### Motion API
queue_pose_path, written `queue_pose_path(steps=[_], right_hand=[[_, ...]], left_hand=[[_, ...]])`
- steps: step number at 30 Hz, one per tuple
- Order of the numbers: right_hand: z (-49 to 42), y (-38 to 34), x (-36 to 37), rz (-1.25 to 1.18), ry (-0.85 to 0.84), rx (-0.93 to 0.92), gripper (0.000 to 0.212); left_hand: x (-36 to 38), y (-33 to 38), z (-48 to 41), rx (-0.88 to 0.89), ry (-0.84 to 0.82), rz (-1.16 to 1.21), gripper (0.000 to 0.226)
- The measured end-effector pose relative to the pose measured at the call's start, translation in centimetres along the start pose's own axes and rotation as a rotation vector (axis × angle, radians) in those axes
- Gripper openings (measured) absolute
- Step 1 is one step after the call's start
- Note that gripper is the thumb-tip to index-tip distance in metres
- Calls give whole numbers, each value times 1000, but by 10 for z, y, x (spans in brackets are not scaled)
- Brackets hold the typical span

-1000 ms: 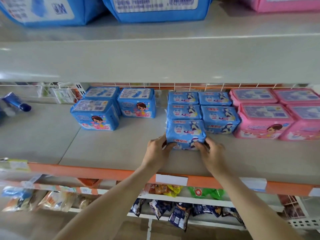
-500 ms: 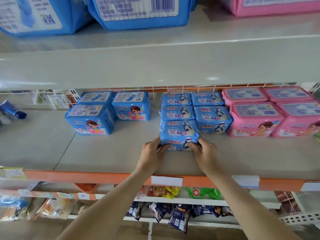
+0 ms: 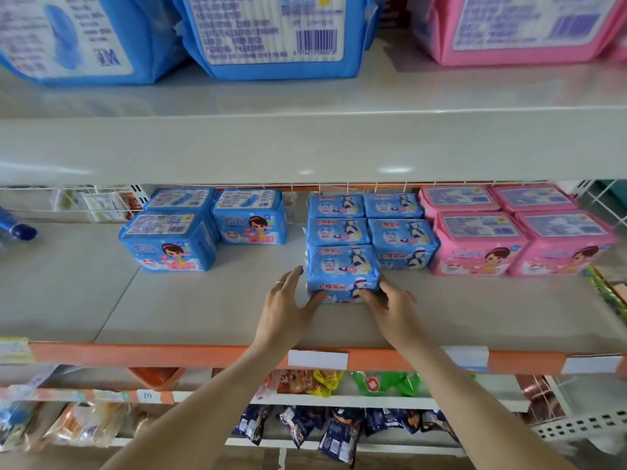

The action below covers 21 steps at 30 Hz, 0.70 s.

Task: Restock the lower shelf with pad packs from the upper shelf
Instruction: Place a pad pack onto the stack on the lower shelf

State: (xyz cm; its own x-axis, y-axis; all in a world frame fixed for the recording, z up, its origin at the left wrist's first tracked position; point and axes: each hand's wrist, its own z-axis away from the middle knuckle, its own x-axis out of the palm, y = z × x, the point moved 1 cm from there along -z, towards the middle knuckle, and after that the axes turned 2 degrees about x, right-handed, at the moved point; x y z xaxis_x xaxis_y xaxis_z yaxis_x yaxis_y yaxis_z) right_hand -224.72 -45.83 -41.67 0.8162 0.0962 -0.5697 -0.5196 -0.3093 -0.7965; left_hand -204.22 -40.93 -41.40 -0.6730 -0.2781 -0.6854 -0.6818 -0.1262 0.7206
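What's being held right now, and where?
The front blue pack, resting on the shelf: right hand grips its lower right corner; left hand merely touches the lower left.

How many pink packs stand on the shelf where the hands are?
4, all at the right end of the shelf: front left pack, front right pack, back left pack, back right pack. Others may hide behind them.

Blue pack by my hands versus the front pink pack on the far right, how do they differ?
The blue pack looks smaller; the pink pack is bulkier. The blue pack has picture print on top; the pink pack a pale text label. The right hand holds the blue pack's corner; the pink pack is untouched. Both sit on the lower shelf.
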Motion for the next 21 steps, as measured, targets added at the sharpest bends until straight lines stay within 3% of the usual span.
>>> queue_pose_path(steps=[3, 5, 9, 15, 21], right_hand=[[13, -7, -7, 26, 33, 56, 69], [20, -13, -11, 143, 126, 49, 79], [27, -29, -14, 214, 221, 3, 76], [30, -57, -8, 293, 211, -130, 72], [39, -81, 2, 376, 230, -157, 75]], left_hand=[[-12, -2, 12, 6, 23, -106, 89], [-20, -4, 20, 43, 38, -163, 92], [-33, -6, 33, 123, 24, -186, 94], [-58, 1, 46, 292, 62, -204, 76], [-89, 0, 48, 366, 83, -234, 76]])
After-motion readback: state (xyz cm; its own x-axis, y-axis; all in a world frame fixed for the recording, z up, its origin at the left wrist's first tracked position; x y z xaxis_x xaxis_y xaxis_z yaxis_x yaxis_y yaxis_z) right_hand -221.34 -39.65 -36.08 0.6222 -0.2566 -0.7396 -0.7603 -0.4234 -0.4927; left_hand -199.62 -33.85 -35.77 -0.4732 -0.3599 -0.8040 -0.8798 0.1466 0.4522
